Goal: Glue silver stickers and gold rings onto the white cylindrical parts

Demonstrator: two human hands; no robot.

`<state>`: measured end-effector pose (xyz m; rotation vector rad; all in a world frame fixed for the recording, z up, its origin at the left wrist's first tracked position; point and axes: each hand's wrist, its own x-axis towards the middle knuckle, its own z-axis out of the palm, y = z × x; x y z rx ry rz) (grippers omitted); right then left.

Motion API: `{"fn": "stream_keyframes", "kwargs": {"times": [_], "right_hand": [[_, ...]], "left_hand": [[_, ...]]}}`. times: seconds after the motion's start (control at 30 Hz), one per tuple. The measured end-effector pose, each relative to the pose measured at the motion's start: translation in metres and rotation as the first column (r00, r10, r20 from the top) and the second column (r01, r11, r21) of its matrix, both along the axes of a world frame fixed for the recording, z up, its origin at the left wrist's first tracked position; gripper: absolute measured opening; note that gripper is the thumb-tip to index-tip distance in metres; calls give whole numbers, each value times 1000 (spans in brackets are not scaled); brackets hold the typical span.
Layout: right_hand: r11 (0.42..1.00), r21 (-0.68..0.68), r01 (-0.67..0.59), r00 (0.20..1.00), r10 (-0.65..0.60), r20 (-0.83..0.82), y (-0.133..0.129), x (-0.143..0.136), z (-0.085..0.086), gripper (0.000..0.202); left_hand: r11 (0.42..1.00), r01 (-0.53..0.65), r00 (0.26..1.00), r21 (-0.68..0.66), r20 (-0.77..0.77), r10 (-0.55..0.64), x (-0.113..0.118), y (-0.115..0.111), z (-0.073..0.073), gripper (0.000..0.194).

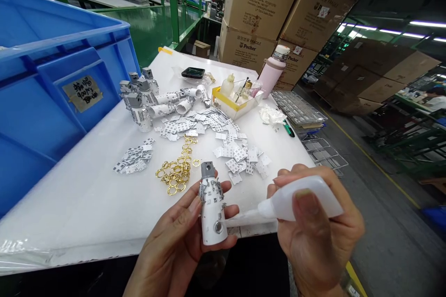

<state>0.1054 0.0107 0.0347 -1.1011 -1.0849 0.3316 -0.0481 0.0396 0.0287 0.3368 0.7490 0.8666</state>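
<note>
My left hand (177,236) holds a white model tower (213,209) upright, with its grey square cap at the top and small grey parts studded over its sides. A round dark-centred hole with a metallic rim shows low on its front. In my right hand (317,236) is a white squeeze bottle (306,197) lying on its side. Its long pale nozzle points left, and the tip is at the round hole; whether it touches cannot be made out. Just beyond the tower, gold rings (174,176) lie in a heap beside flat white perforated plates (240,151).
Finished-looking towers (139,106) and bare white tubes (170,102) stand and lie by a blue crate (69,65). A yellow-edged clear tray (230,104) holds bottles. Further right are a pink flask (272,74), crumpled tissue (272,114), a green-handled tool (288,128) and cardboard boxes (261,0).
</note>
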Motion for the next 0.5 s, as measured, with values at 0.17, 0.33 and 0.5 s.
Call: {"fn": "stream_keyframes", "kwargs": {"times": [0.17,0.33,0.5], "right_hand": [[1000,-13,15,1000,-14,24,1,-2,3,16],[999,9,32,999,-33,43,1,-2,5,17],[999,10,45,996,-45,76,1,-2,4,15]], "left_hand": [[999,-12,1000,-53,-13,11,1,5,9,28],[998,-22,1000,-65,-21,21,2,5,14,30],[998,-23,1000,-54,-17,22,2,4,14,31]]}}
